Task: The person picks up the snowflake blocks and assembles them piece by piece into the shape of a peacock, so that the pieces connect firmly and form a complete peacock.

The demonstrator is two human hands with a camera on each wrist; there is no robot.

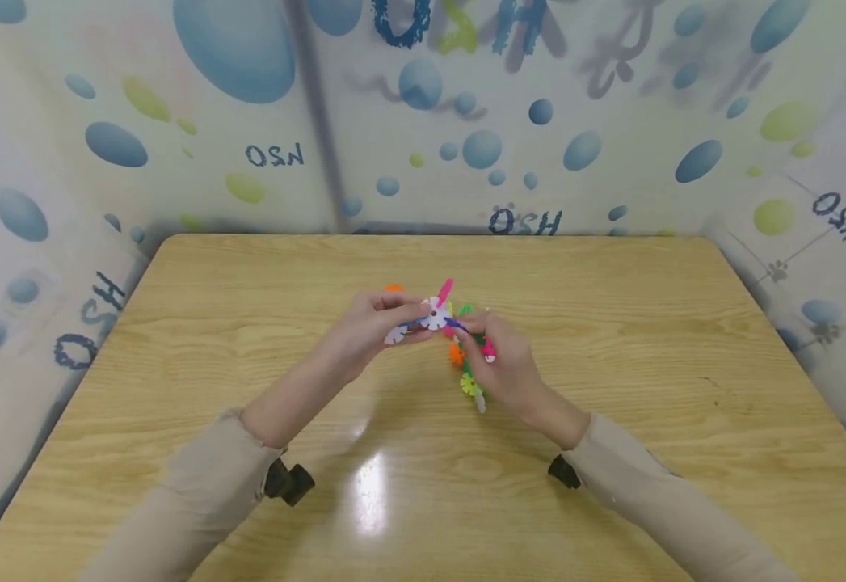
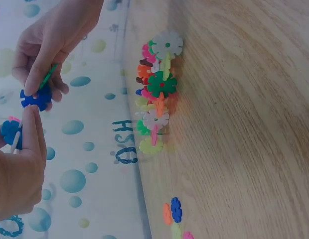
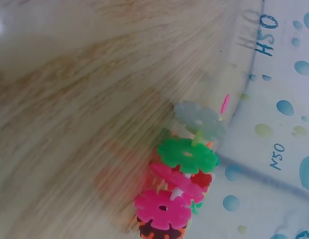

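Observation:
Both hands are raised together over the table, working on notched plastic discs joined edge to edge. My left hand (image 1: 372, 327) grips a small cluster with a white disc (image 1: 435, 314), a pink disc (image 1: 445, 291) and a lighter blue disc (image 2: 11, 132). My right hand (image 1: 506, 360) pinches a dark blue disc (image 2: 37, 98), with a green disc (image 2: 50, 74) set edge-on in it. The dark blue disc meets the left fingertips and the white disc's edge. Its slot is hidden by the fingers. Neither hand shows in the right wrist view.
A multicoloured structure of interlocked discs (image 2: 162, 84) stands on the wooden table (image 1: 248, 267), partly behind my right hand in the head view. A smaller group of discs, including a blue disc (image 2: 176, 209), lies further left. A patterned wall (image 1: 423, 162) rises behind the table.

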